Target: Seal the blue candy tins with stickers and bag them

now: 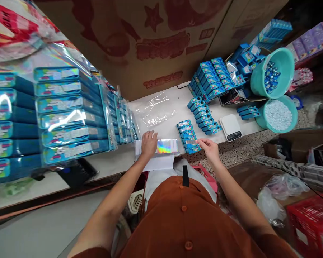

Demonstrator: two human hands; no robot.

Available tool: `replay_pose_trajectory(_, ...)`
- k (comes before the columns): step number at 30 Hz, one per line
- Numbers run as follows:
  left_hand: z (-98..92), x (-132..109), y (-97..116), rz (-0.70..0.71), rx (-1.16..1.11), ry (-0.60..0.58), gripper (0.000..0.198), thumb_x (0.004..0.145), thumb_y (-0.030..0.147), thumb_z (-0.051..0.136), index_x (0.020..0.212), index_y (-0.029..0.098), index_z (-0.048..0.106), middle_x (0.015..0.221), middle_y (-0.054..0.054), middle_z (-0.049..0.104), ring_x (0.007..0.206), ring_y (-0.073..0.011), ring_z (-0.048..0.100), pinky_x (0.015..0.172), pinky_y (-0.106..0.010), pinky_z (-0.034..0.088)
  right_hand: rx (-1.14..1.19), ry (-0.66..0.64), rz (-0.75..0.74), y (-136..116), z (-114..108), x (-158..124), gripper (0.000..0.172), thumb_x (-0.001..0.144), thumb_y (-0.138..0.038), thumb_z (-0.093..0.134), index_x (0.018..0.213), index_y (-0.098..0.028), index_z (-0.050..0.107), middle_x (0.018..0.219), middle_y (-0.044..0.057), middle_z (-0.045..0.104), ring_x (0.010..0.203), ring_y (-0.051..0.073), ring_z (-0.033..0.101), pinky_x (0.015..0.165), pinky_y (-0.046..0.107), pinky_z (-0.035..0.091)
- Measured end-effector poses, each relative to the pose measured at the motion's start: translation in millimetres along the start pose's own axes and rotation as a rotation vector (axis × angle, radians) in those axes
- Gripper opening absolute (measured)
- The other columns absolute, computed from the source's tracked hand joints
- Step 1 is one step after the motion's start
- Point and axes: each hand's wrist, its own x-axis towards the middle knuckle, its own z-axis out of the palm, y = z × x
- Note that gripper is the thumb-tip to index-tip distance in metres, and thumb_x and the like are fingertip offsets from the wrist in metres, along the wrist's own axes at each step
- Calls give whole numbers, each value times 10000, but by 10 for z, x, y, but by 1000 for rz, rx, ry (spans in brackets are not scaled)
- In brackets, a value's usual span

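Note:
My left hand (pixel 149 142) lies flat, fingers spread, on a holographic card (pixel 167 146) that rests on a white board (pixel 161 107). My right hand (pixel 210 147) pinches the nearest small blue box (pixel 192 144) in a short row of blue boxes (pixel 187 133) beside the card. A clear plastic bag (pixel 156 109) lies flat just beyond the card.
Wrapped stacks of blue boxes (pixel 70 111) fill the left. More blue boxes (pixel 212 80) and a second row (pixel 203 114) sit at the right, by a small white scale (pixel 230 127) and two teal tubs (pixel 278 91). A cardboard wall (pixel 156 43) stands behind. A red crate (pixel 312 218) sits bottom right.

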Motion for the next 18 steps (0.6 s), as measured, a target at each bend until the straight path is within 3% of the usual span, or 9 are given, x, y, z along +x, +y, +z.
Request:
replay_pose_trajectory(5,49,-84,686,-170,-509,-11,280,896,331,477,1086,170,604,1075,-124,619,1074,-269,516,948,-416,398,-15,-43,50,34,-58,196,311,591,-420,766,770,-170,717,719,12,672,662,126,548,681,278,444)
replay_pose_trajectory(9,205,-46,1141,-533,-1092,-82,325,871,427,503,1038,170,608,1094,-114,630,1018,-219,578,910,-366,436,-5,-87,87,61,-29,316,318,574,-422,777,769,-177,720,721,11,670,649,120,540,658,269,436)
replay_pose_trajectory(13,303,76,1320,-836,-1528,-198,426,746,498,658,1024,176,628,1062,-89,651,952,-185,605,862,-325,448,-4,-133,104,89,41,395,325,572,-433,775,767,-180,720,724,13,668,623,111,520,622,259,420)
replay_pose_trajectory(18,323,205,1268,-901,-1691,-174,395,550,392,828,824,161,660,793,-27,663,751,-118,602,774,-263,443,-5,-153,102,173,108,485,270,599,-410,761,755,-193,718,720,3,669,629,107,528,635,255,422)
